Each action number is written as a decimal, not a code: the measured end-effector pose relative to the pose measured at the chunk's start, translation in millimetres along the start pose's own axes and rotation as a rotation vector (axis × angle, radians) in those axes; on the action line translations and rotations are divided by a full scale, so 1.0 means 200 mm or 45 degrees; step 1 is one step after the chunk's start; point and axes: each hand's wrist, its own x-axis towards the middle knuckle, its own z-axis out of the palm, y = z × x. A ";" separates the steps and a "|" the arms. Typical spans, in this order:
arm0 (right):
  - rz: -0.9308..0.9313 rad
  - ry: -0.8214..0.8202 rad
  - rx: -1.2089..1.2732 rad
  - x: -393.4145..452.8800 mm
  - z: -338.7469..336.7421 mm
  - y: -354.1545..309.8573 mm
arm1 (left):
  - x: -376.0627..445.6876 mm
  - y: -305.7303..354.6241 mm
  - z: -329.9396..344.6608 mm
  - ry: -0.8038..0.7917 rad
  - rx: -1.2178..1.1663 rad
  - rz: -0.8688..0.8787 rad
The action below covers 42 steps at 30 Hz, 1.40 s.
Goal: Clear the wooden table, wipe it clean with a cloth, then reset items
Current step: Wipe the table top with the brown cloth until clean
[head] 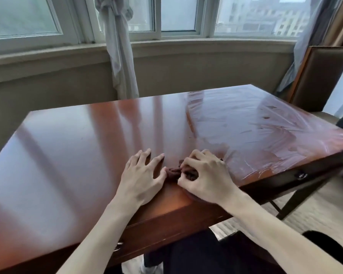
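Note:
A glossy reddish wooden table (87,151) fills the view. Its right half carries whitish smeared wipe streaks. Near the front edge lies a small bunched dark brown cloth (173,173). My right hand (204,175) sits on top of the cloth, and its curled fingers grip it. My left hand (143,175) lies flat on the table just left of the cloth, fingers spread, thumb touching the cloth's edge. Most of the cloth is hidden under my right hand.
A tied grey curtain (121,56) hangs behind the table under the windows. A brown padded chair back (321,76) stands at the far right. Drawer fronts with metal handles (301,176) run along the table's near side. My dark-clothed legs (196,258) are under it.

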 end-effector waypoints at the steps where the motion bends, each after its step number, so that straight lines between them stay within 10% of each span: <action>1: -0.001 -0.028 0.010 0.08 0.00 0.03 | 0.00 0.00 0.00 -0.008 0.006 -0.005; 6: 0.300 0.008 -0.187 0.39 0.08 0.06 | 0.02 -0.04 -0.09 -0.160 -0.037 0.041; 12: -0.160 -0.062 0.123 0.05 0.07 -0.17 | -0.22 -0.20 -0.26 -0.251 -0.096 0.117; 15: 0.128 -0.029 -0.009 0.30 0.08 -0.04 | -0.41 -0.23 -0.28 -0.310 -0.120 0.158; 18: 0.228 0.076 -0.165 0.25 0.14 -0.14 | -0.50 -0.26 -0.27 -0.284 -0.090 0.224; 23: -0.397 -0.069 0.296 -0.10 0.07 -0.27 | -0.54 -0.30 -0.26 -0.236 0.085 0.330; 27: -0.007 0.099 0.178 0.03 0.05 -0.17 | -0.67 -0.42 -0.24 -0.051 0.150 0.245; 33: -0.429 0.233 0.314 -0.32 0.19 -0.59 | -0.69 -0.45 -0.21 0.086 0.120 0.162; 38: 0.049 0.398 0.140 -0.23 0.12 -0.34 | -0.70 -0.46 -0.21 0.070 0.093 0.162; 42: -0.196 0.368 0.288 -0.31 0.24 -0.68 | -0.70 -0.46 -0.21 0.096 0.066 0.142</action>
